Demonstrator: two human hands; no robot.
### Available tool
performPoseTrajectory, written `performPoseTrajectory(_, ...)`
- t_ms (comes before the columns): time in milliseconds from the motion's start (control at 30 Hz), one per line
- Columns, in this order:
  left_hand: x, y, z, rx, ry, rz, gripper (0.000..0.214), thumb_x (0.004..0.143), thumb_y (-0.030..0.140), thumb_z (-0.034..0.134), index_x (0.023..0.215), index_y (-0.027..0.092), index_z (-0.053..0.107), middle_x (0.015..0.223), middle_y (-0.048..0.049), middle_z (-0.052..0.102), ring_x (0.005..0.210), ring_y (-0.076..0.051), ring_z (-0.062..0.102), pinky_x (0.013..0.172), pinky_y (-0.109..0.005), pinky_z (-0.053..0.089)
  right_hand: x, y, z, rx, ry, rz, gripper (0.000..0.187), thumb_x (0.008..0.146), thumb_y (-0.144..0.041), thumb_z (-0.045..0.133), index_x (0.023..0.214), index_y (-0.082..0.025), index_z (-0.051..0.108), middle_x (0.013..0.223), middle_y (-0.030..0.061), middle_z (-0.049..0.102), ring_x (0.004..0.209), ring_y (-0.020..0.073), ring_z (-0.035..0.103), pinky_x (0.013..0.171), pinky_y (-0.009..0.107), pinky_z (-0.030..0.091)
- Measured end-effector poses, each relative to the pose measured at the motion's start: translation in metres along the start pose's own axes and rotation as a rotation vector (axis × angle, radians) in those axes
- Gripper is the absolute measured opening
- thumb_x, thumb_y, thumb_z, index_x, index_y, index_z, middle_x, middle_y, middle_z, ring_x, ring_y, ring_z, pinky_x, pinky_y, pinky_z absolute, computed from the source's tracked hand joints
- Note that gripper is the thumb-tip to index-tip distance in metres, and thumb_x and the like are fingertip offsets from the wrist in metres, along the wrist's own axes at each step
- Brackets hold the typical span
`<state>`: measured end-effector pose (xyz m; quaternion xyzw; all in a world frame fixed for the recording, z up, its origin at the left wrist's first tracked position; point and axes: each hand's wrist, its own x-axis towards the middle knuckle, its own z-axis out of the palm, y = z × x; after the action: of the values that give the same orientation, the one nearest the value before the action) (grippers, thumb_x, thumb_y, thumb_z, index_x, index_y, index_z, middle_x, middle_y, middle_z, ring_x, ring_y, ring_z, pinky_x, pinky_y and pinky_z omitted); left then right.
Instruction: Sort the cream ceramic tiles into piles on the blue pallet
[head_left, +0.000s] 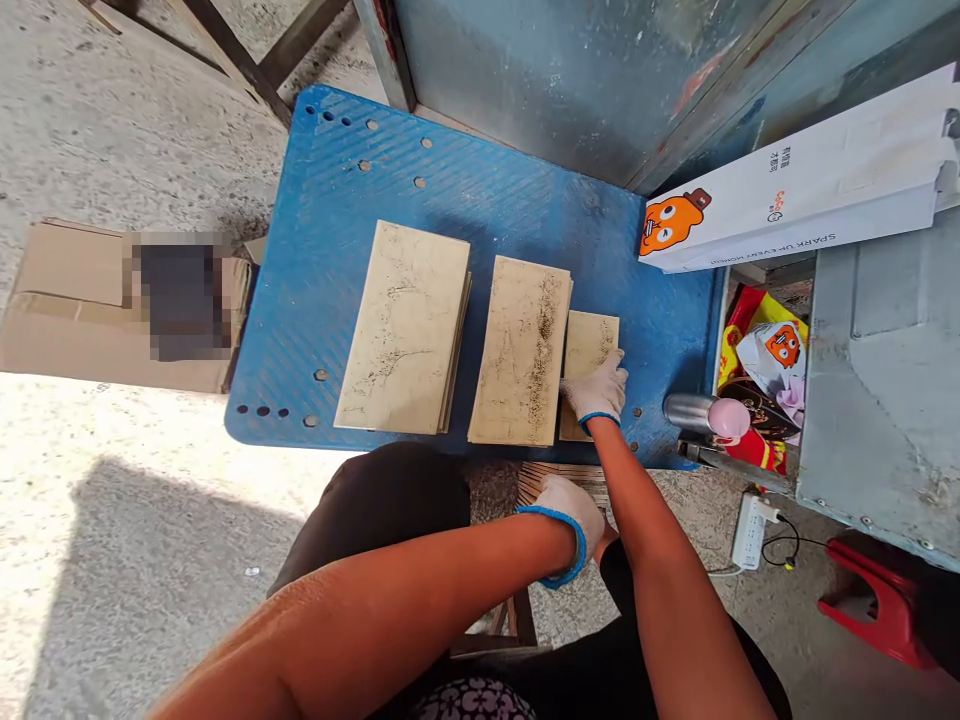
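Two bare forearms (pixel 450 565) fill the near side, with a dark-trousered knee (pixel 382 510) off to the left. Both hands wear pale gloves with blue cuffs. Right hand (pixel 598 388) is on the right pile (pixel 589 335) of thin tan boards; its fingers look a bit bent, but I can't make out if they've got a grip. Left hand (pixel 566 505) is lower, by a stack of sheets (pixel 531 482) just off the near edge of the blue desk (pixel 600 225). Its fingers are mostly hidden, so no idea how far apart they are or if they've hold of anything. Middle pile (pixel 519 350) and left pile (pixel 401 330) sit alongside. Clutter's mostly right: steel flask (pixel 688 411) with a pink lid crowding that end, long white box (pixel 810 180) by the far corner, power strip (pixel 748 530) and red stool (pixel 870 605) below. Cardboard (pixel 64 340) lies left.
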<state>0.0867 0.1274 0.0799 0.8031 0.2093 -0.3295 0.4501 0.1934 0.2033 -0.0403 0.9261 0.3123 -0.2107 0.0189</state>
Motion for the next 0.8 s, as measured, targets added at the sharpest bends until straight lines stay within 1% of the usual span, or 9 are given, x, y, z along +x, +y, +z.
performPoseTrajectory(100,0.003,-0.001,-0.001,-0.046,-0.003,-0.006,0.041,0.071,0.007,0.069,0.111,0.004,0.072,0.107,-0.0284,0.069,0.102,-0.046,0.064,0.084,-0.056,0.046,0.003,0.001,0.0,0.021,0.012,-0.018,0.126,0.055,-0.043,0.082,0.153,-0.011,0.01,0.132,0.0223,0.044,0.122,0.0371,0.05,0.1,0.046,0.043)
performPoseTrajectory(200,0.008,-0.002,0.002,-0.109,0.033,-0.04,0.044,0.068,0.007,0.071,0.112,0.005,0.072,0.104,-0.0294,0.069,0.101,-0.046,0.064,0.083,-0.057,0.047,0.005,0.002,-0.007,0.044,0.031,-0.045,0.12,0.058,-0.042,0.081,0.152,-0.011,0.013,0.135,0.0217,0.043,0.122,0.0365,0.05,0.1,0.045,0.044)
performPoseTrajectory(300,0.014,-0.004,0.006,-0.118,0.072,-0.06,0.04,0.068,0.009,0.072,0.108,0.011,0.075,0.103,-0.0265,0.071,0.102,-0.044,0.064,0.083,-0.056,0.048,0.0,0.011,-0.021,0.106,0.03,0.001,0.112,0.065,-0.048,0.076,0.153,-0.016,0.016,0.143,0.0197,0.04,0.127,0.0359,0.047,0.102,0.045,0.043)
performPoseTrajectory(400,0.019,-0.008,0.005,-0.123,0.06,-0.042,0.035,0.067,0.008,0.072,0.102,0.012,0.077,0.1,-0.0249,0.072,0.102,-0.044,0.065,0.087,-0.057,0.047,-0.016,0.035,-0.036,0.171,0.023,0.088,0.103,0.072,-0.056,0.069,0.154,-0.023,0.017,0.147,0.0147,0.039,0.127,0.0339,0.048,0.103,0.045,0.042)
performPoseTrajectory(500,0.018,-0.014,-0.002,-0.135,0.077,-0.015,0.034,0.067,0.01,0.073,0.1,0.009,0.076,0.098,-0.0259,0.071,0.101,-0.044,0.065,0.089,-0.058,0.046,-0.046,0.074,-0.045,0.231,0.027,0.121,0.1,0.075,-0.06,0.064,0.155,-0.024,0.015,0.144,0.0126,0.045,0.123,0.031,0.052,0.1,0.042,0.044)
performPoseTrajectory(567,0.014,-0.018,-0.009,-0.13,0.093,-0.017,0.036,0.067,0.011,0.073,0.103,0.009,0.075,0.1,-0.0254,0.071,0.101,-0.041,0.065,0.089,-0.053,0.047,-0.072,0.102,-0.046,0.232,0.026,0.143,0.1,0.077,-0.061,0.062,0.156,-0.023,0.013,0.145,0.0129,0.045,0.123,0.0305,0.053,0.098,0.041,0.046)
performPoseTrajectory(633,0.009,-0.022,-0.015,-0.095,0.096,-0.019,0.039,0.069,0.013,0.071,0.108,0.008,0.073,0.105,-0.0258,0.07,0.102,-0.04,0.065,0.088,-0.05,0.049,-0.101,0.124,-0.045,0.188,0.009,0.207,0.102,0.075,-0.06,0.064,0.156,-0.022,0.013,0.146,0.0144,0.044,0.123,0.0327,0.052,0.097,0.042,0.046)
performPoseTrajectory(733,0.001,-0.024,-0.019,-0.04,0.107,-0.009,0.041,0.072,0.012,0.069,0.112,0.005,0.07,0.111,-0.0274,0.068,0.104,-0.042,0.064,0.088,-0.053,0.049,-0.145,0.148,-0.033,0.108,-0.069,0.308,0.112,0.068,-0.059,0.072,0.156,-0.02,0.015,0.147,0.0178,0.042,0.123,0.0383,0.051,0.098,0.044,0.045)
performPoseTrajectory(800,-0.001,-0.025,-0.018,-0.046,0.108,-0.012,0.042,0.07,0.013,0.071,0.111,0.005,0.071,0.108,-0.0272,0.069,0.103,-0.044,0.064,0.089,-0.054,0.048,-0.171,0.157,-0.017,0.087,-0.12,0.314,0.118,0.062,-0.059,0.076,0.156,-0.018,0.015,0.149,0.0193,0.038,0.125,0.0398,0.05,0.1,0.046,0.044)
